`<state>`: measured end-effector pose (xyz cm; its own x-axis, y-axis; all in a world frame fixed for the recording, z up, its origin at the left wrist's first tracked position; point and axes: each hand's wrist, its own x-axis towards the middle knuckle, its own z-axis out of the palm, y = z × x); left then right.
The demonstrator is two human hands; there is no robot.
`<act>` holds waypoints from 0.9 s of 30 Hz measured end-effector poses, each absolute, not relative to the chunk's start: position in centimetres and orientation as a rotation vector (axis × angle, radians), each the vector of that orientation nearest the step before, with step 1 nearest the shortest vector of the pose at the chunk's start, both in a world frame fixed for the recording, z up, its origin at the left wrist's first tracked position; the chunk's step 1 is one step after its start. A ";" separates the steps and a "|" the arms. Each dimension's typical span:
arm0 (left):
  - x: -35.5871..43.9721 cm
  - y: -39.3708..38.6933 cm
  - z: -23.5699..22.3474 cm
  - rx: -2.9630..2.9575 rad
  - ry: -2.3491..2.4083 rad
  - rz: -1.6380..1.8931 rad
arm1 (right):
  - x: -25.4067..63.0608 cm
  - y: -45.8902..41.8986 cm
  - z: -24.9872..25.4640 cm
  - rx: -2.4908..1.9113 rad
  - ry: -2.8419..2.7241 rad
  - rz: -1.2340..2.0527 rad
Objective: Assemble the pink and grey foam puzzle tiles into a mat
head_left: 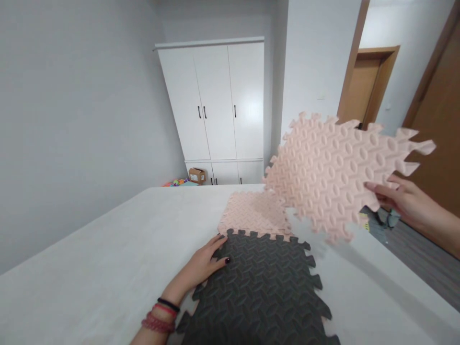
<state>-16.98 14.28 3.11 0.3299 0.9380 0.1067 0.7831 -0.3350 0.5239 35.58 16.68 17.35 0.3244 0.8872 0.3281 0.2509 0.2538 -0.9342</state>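
My right hand (406, 199) pinches a pink foam mat tile (319, 167) by its near right corner, thumb on top. The tile is tilted in the air above the right part of the table, its toothed edges free. My left hand (206, 261) rests on the left edge of a black foam mat tile (262, 287), with thumb and fingers apart and the thumb on its upper face. Pink edges show under the black tile. Just beyond it lies another pink foam tile (255, 211), flat on the table and touching its far edge.
The white table (118, 258) runs along a grey wall on the left. Past its far edge stand a white wardrobe (215, 100), a cardboard box (197, 175) and some colourful small items (176, 183). Grey floor (424, 258) and wooden doors are to the right.
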 end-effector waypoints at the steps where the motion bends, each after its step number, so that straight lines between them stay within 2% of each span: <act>1: -16.9 14.3 3.2 2.192 1.504 0.636 | 34.1 15.8 16.3 -1.206 -1.221 0.804; 6: -17.3 15.1 3.2 1.925 1.456 0.990 | 27.4 11.4 9.9 -1.127 -1.225 1.637; 9: -17.9 15.6 3.0 1.667 1.532 1.109 | 25.1 10.0 6.9 -1.145 -1.427 1.868; 11: -18.1 15.7 3.2 1.648 1.562 1.106 | 24.7 10.2 5.9 -1.272 -1.653 1.794; 15: -17.3 14.9 3.9 1.950 1.474 0.982 | 26.4 13.5 6.0 -1.575 -2.111 1.379; 18: -16.5 14.3 4.0 2.133 1.357 0.849 | 28.0 17.1 6.5 -1.827 -2.202 1.032; 20: -16.4 14.1 3.8 2.195 1.347 0.759 | 28.1 19.6 6.4 -1.838 -2.122 0.877; 27: -17.1 14.1 3.2 2.170 1.421 0.581 | 22.4 27.6 3.4 -1.714 -1.538 1.144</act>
<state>-17.08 14.14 3.16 0.3713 0.9243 0.0881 0.7213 -0.3469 0.5995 22.42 27.59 3.40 -0.0232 0.9746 -0.2229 0.4938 -0.1827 -0.8502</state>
